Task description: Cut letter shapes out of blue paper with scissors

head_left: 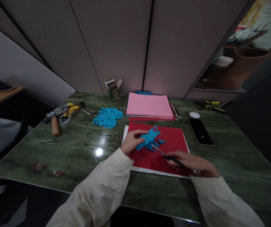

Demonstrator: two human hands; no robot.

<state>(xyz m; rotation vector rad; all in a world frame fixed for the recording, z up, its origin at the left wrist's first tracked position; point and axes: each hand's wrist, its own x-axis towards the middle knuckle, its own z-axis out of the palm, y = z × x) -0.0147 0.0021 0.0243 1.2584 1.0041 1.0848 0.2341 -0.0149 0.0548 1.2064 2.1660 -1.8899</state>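
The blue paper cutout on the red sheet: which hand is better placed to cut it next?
The right hand, probably: it holds a slim black-handled cutting tool with its tip at the blue paper cutout, while the left hand is pinning that cutout on the red sheet.

A piece of bright blue paper (pixel 148 138) with a jagged, cut outline lies flat on a red sheet (pixel 163 135), its spiky lower part fanning out toward the sheet's middle. The left hand (pixel 132 141) pinches its left end. Small black-handled scissors (pixel 167 156), held in the right hand (pixel 193 162), angle up and to the left across the red sheet, with their thin metal blades reaching the paper's lower edge.
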